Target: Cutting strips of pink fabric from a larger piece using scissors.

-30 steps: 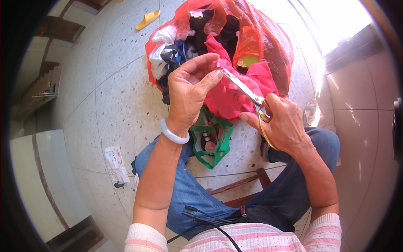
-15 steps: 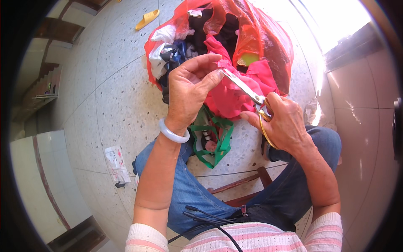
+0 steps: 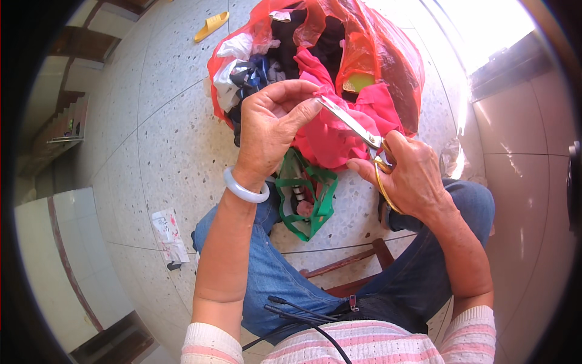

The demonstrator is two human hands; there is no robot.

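Head view, upper centre: we observe the left hand (image 3: pixel 271 124) pinching pink fabric (image 3: pixel 330 142). Right of centre, the right hand (image 3: pixel 415 176) grips gold-handled scissors (image 3: pixel 351 123).

left hand (image 3: pixel 273 124) raised, thumb and forefinger tips close together; right hand (image 3: pixel 409 174) lower, fingers (image 3: pixel 398 145) curled inward.

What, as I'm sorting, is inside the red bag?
Dark cloth, white plastic at the left edge, a yellow-green item. Pink cloth hides part of the near side; deeper contents are covered.
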